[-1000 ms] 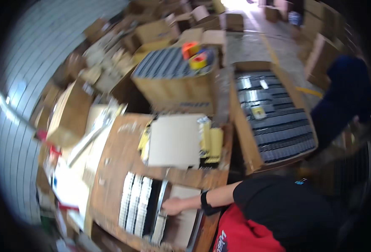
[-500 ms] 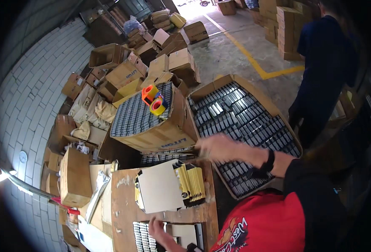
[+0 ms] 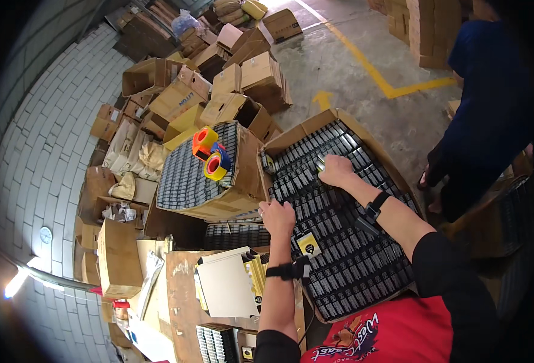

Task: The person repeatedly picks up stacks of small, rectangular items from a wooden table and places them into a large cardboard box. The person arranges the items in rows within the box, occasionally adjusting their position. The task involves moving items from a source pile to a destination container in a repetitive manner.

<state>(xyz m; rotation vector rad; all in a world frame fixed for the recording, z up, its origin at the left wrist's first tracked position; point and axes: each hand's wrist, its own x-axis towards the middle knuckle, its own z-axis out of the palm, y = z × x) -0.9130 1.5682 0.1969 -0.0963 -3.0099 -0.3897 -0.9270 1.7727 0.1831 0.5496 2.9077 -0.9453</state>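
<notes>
Both hands down in the big carton (image 3: pixel 291 140), which is packed w/ rows of small dark packs (image 3: pixel 339 254). Right hand (image 3: pixel 336 170) rests on the packs toward the far side, fingers curled down onto one – can't tell whether it is gripped or only touched. Left hand (image 3: pixel 277 216) at the carton's near-left edge, knuckles up, fingers bent over the packs; grip hidden from this angle, can't tell. Black bands on both wrists. A loose tag (image 3: pixel 309 245) w/ yellow mark lies on the packs just beside the left forearm. Second carton (image 3: pixel 243 196) to the left, also full, w/ two tape rolls (image 3: pixel 210 155) on top. Co-worker in dark blue (image 3: pixel 491 109) at right, cut off by frame edge. Lower packs hidden under red shirt (image 3: pixel 376 339).
</notes>
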